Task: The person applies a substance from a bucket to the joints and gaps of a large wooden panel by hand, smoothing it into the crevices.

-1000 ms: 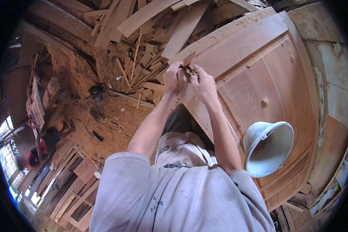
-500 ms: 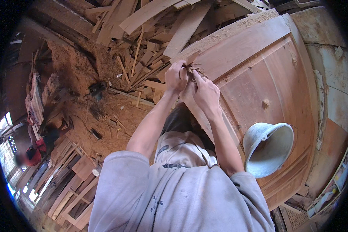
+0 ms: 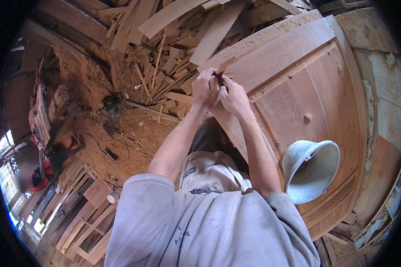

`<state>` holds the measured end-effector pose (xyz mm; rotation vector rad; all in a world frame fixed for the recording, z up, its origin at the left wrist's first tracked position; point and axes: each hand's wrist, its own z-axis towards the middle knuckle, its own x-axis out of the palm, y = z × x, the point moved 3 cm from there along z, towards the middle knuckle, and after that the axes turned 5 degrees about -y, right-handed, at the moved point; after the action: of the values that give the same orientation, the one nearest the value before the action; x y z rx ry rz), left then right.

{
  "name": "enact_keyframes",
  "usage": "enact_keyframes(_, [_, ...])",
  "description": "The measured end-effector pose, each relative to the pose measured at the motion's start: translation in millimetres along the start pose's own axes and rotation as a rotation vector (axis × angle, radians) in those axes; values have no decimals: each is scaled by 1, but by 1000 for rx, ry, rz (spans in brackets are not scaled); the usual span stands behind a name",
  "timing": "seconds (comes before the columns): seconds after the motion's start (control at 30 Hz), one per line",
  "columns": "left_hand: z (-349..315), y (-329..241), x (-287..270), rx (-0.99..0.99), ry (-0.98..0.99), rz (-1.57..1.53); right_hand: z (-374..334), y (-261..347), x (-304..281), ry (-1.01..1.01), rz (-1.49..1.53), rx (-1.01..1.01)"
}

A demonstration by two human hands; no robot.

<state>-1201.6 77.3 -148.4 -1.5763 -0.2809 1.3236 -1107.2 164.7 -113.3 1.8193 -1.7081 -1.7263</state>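
A large panelled wooden door (image 3: 294,100) lies to the right, dusted with sawdust along its frame. At its near left corner my left hand (image 3: 205,89) is closed, the fingers bent in a pinch at the wood. Close beside it my right hand (image 3: 233,97) is also closed, thumb and forefinger pressed together near the left fingertips. A thin brown piece (image 3: 227,65) shows just beyond the fingers; I cannot tell whether it is held or part of the door. Whatever lies between the fingertips is hidden.
A pale blue-grey bucket (image 3: 308,171) lies tipped on the door near my right elbow. Offcuts (image 3: 176,55) are heaped beyond my hands. Sawdust covers the floor (image 3: 98,147) at left, with a power tool (image 3: 112,103). Another person (image 3: 40,173) is at far left.
Both hands have shifted slightly at the door's corner. My right fingers have curled in more, and the light-coloured bit seen between the hands is now hidden. The person at far left has moved a little.
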Motion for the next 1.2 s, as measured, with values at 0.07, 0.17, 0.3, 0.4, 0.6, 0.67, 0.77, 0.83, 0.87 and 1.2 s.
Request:
enact_keyframes(0.07, [1,2,1,5,0,9,3,-1,0,2,40,-12])
enact_keyframes(0.17, [1,7,1,0,21,29,4,3,-4,31,-21,26])
enact_keyframes(0.3, [-2,14,-3,-11,-31,21,-15,19,-22,42,-45,0])
enact_keyframes(0.4, [0,2,0,-46,29,23,-53,5,-27,-47,-222,1])
enact_keyframes(0.6, [0,7,2,10,-26,0,-62,-9,4,-199,-518,-170])
enact_keyframes(0.67, [0,8,1,2,-16,12,-47,-1,6,-182,-524,-155])
enact_keyframes(0.77, [-1,7,0,-15,-3,-2,-36,6,2,-135,-520,-129])
enact_keyframes(0.83, [0,5,0,-23,0,-28,-36,10,-4,-196,-377,-277])
enact_keyframes(0.87, [1,3,0,-9,-4,-37,-35,7,-4,-202,-378,-270])
enact_keyframes(1.2, [1,3,-1,19,-1,-44,-26,4,-10,-132,-370,-314])
